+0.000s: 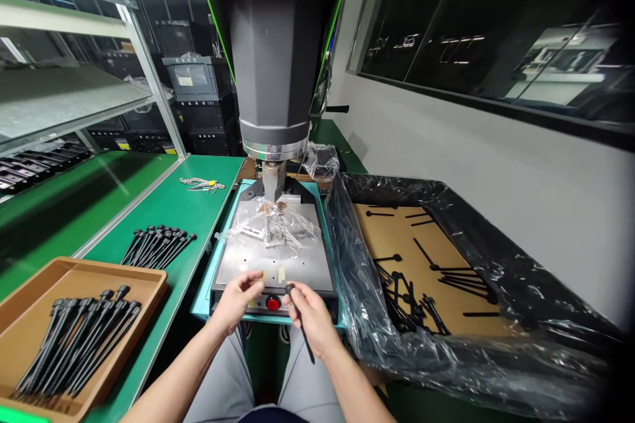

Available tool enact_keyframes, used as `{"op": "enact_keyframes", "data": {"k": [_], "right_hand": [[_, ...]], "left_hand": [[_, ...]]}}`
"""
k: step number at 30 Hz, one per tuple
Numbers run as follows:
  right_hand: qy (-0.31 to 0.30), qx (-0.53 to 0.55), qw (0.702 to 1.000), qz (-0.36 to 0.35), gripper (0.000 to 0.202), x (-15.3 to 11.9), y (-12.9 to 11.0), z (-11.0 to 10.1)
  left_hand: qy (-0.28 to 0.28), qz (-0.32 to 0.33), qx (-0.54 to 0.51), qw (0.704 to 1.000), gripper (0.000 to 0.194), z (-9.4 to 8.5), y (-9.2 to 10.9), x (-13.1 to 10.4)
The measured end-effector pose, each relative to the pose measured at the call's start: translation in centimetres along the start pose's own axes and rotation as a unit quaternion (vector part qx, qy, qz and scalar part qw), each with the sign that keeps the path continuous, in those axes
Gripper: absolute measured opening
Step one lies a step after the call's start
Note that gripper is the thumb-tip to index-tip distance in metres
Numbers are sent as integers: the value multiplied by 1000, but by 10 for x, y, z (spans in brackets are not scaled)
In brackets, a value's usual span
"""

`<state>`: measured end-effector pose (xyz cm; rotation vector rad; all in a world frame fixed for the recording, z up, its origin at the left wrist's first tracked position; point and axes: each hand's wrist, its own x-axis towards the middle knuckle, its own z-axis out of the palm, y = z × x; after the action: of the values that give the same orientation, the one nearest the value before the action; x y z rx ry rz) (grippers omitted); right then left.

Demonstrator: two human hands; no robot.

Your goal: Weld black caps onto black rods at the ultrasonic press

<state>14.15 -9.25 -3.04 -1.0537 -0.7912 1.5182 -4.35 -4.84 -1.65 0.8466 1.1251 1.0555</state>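
My right hand is closed around a black rod with a thick head. The head shows at my fingertips, and the thin shaft slants down below the palm. My left hand is half curled beside it, thumb and index finger slightly apart, and I see nothing between them. Both hands are over the front edge of the machine's metal plate, on either side of a red button. Behind them, a metal tool head points down at a fixture wrapped in clear plastic film.
To my left, a brown tray holds many black rods, and more rods lie on the green table near some metal tools. At right stands a box lined with black plastic, with scattered rods on cardboard.
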Motion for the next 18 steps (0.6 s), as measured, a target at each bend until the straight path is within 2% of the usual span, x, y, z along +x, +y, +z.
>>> {"op": "enact_keyframes", "data": {"k": [2,3,6,8,10,13,18], "right_hand": [[93,16,995,-39,46,16,-3,-20],[133,26,989,-62,46,25,-6,-29],[223,57,967,-105,48,54,-14,-49],[248,62,962,-95,50,72,-17,-57],[241,52,967,-59,46,89,-18,-62],[197,29,980,13,34,110,-18,-68],[105,-18,991,78,26,126,-21,-68]], "left_hand": [[97,-23,-75,992,33,-5,-8,22],[127,-26,-102,986,33,-8,-10,32],[156,-22,-144,977,36,-10,-12,61],[148,-30,-171,974,38,-7,-11,74],[130,-41,-192,972,40,-2,-10,82],[95,-54,-210,971,34,3,-5,86],[17,-63,-249,966,10,7,15,71]]}}
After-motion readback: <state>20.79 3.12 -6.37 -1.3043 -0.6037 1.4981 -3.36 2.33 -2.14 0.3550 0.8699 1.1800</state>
